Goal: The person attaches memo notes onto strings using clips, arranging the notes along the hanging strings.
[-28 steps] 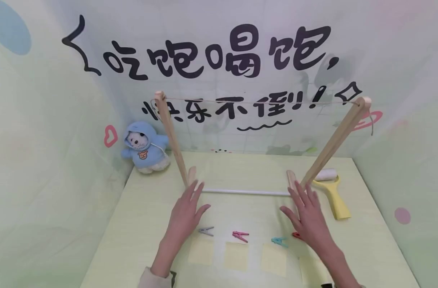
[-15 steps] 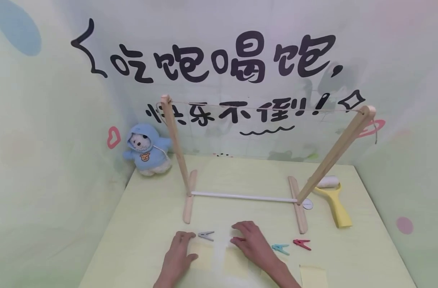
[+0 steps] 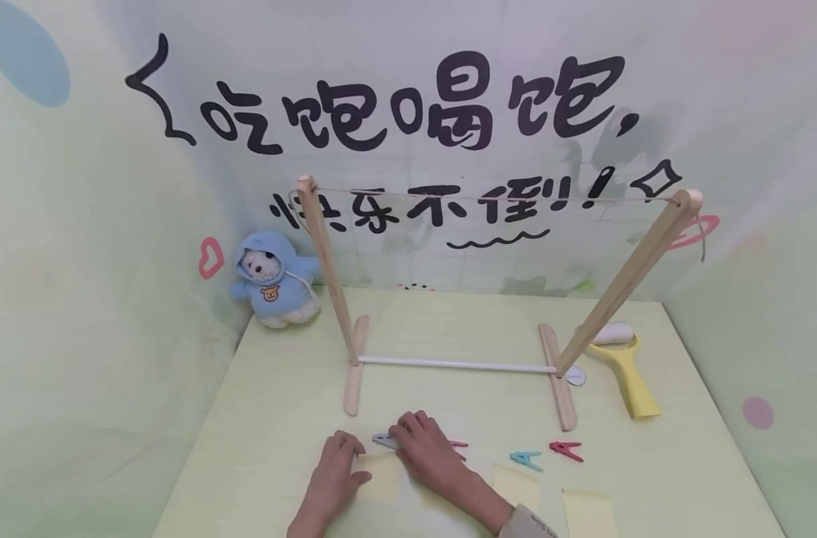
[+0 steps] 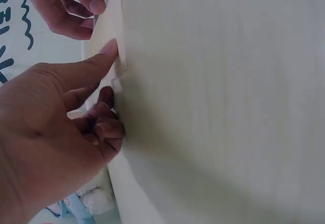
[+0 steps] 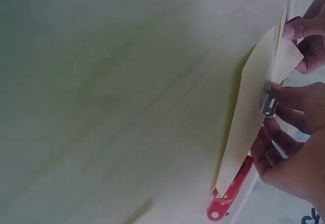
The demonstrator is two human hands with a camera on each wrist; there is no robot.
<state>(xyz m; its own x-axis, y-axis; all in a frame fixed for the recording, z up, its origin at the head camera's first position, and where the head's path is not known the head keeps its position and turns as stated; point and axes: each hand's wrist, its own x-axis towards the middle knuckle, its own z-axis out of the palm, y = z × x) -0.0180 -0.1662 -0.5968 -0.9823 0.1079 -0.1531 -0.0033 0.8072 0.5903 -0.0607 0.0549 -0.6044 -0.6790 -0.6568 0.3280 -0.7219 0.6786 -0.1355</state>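
Note:
In the head view my left hand (image 3: 331, 478) is at the left edge of the leftmost pale yellow sticky note (image 3: 380, 478), pinching that edge between thumb and fingers. My right hand (image 3: 430, 453) reaches across from the right; its thumb and fingers pinch a grey clothespin (image 3: 384, 441) just behind the same note. The right wrist view shows the clothespin (image 5: 268, 104) between my right fingertips. Partly covered by the right hand are a pink-red clothespin (image 3: 459, 446) and a second note. A teal clothespin (image 3: 526, 460) and a red clothespin (image 3: 566, 450) lie farther right.
Behind the hands stands a wooden frame (image 3: 359, 366) with two posts, a white rod (image 3: 455, 365) and a string (image 3: 489, 198) across the top. A yellow-handled lint roller (image 3: 633, 385) lies right, a plush toy (image 3: 274, 280) sits back left. Two more notes (image 3: 588, 515) lie front right.
Both hands have come down from the wooden frame to the notes. The right hand has moved left past the pink-red clothespin and taken hold of the grey one.

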